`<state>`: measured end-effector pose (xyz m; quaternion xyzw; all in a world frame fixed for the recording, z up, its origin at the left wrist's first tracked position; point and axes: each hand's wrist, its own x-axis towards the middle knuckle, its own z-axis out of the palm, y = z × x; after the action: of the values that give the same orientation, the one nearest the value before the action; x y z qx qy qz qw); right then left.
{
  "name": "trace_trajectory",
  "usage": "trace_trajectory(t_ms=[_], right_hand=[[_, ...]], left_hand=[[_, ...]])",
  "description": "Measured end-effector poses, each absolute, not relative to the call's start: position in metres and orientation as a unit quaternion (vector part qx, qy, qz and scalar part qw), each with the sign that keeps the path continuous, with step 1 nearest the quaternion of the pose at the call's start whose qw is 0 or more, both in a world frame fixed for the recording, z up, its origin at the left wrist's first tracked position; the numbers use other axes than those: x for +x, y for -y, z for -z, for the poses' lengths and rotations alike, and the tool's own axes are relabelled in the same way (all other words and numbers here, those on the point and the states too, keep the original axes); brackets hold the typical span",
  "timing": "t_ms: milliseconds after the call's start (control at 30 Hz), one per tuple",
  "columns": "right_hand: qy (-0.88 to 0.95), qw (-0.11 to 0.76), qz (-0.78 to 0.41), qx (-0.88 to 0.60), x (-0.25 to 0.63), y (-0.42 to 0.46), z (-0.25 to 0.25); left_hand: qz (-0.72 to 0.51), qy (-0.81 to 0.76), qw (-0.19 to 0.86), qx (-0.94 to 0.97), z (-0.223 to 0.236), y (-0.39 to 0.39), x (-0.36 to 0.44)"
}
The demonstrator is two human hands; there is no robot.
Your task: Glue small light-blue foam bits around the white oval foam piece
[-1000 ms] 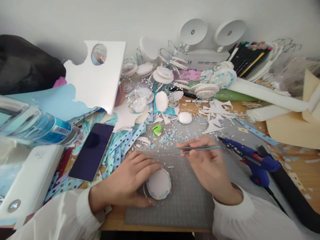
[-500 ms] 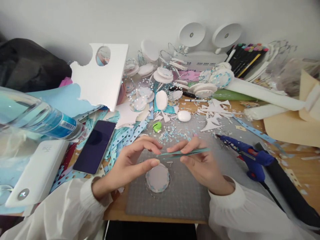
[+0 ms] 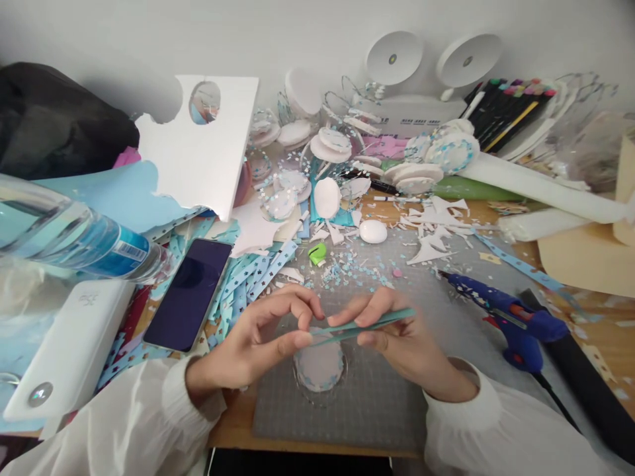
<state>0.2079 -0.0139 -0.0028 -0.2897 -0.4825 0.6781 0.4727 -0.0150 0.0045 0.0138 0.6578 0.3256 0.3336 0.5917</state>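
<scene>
A folded teal paper strip [image 3: 377,322], seen nearly edge-on, is held level above the cutting mat [image 3: 387,410]. My right hand [image 3: 397,337] pinches it between thumb and fingers. My left hand [image 3: 270,337] has its thumb and a finger closed at the strip's left end; the exact contact is hard to see. Below the strip lies a round white disc [image 3: 320,367] with blue bits around its rim and a thin wire loop about it. The strip partly covers its top edge. Beyond my hands sits a small green punch [image 3: 317,254] among blue and white scraps.
On the right lies a blue glue gun [image 3: 501,311]. A phone [image 3: 188,294], power bank [image 3: 74,344] and water bottle [image 3: 94,231] crowd the left. Decorated white discs [image 3: 330,145], foam offcuts [image 3: 434,241] and markers [image 3: 516,112] fill the back, with a cut white board [image 3: 213,152] standing there.
My left thumb and finger have come closer together at the strip's end. The strip now tilts, showing two layers apart at the left. The view has shifted slightly.
</scene>
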Motion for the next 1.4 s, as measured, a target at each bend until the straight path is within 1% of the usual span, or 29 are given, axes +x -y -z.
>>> trace_trajectory(t_ms=[67, 133, 233, 300, 433, 567, 733, 833, 967, 1033, 1167, 1267, 1400], right_hand=[[0.47, 0.482, -0.678, -0.294, 0.209, 0.012, 0.003], [0.443, 0.522, -0.656, -0.318, 0.213, 0.008, 0.004], [0.404, 0.597, -0.576, -0.385, 0.218, 0.0, 0.004], [0.418, 0.611, -0.514, -0.434, 0.219, -0.003, 0.005], [0.506, 0.576, -0.414, -0.49, 0.214, -0.002, 0.007], [0.569, 0.545, -0.365, -0.495, 0.21, 0.003, 0.012], [0.649, 0.471, -0.362, -0.475, 0.212, 0.006, 0.02], [0.684, 0.442, -0.364, -0.452, 0.211, 0.008, 0.022], [0.722, 0.407, -0.353, -0.434, 0.208, 0.009, 0.023], [0.728, 0.405, -0.345, -0.433, 0.207, 0.009, 0.023], [0.711, 0.447, -0.337, -0.425, 0.209, 0.01, 0.022], [0.712, 0.46, -0.333, -0.413, 0.21, 0.01, 0.022], [0.754, 0.448, -0.308, -0.369, 0.208, 0.008, 0.022]], left_hand=[[-0.33, -0.321, 0.602, 0.652, -0.015, -0.004, -0.017], [-0.347, -0.326, 0.609, 0.634, -0.013, -0.004, -0.019], [-0.397, -0.355, 0.602, 0.595, -0.008, -0.005, -0.018], [-0.421, -0.378, 0.592, 0.574, -0.005, -0.006, -0.016], [-0.449, -0.403, 0.564, 0.563, -0.002, -0.007, -0.011], [-0.47, -0.417, 0.511, 0.587, 0.001, -0.007, -0.011], [-0.536, -0.441, 0.45, 0.562, 0.007, -0.007, -0.009], [-0.519, -0.457, 0.442, 0.571, 0.007, -0.008, -0.007], [-0.47, -0.471, 0.469, 0.581, 0.002, -0.007, -0.006], [-0.447, -0.477, 0.47, 0.593, -0.001, -0.005, -0.007], [-0.448, -0.452, 0.444, 0.631, -0.002, -0.005, -0.01], [-0.455, -0.408, 0.479, 0.63, 0.001, -0.006, -0.012], [-0.425, -0.425, 0.532, 0.596, 0.005, -0.006, -0.014]])
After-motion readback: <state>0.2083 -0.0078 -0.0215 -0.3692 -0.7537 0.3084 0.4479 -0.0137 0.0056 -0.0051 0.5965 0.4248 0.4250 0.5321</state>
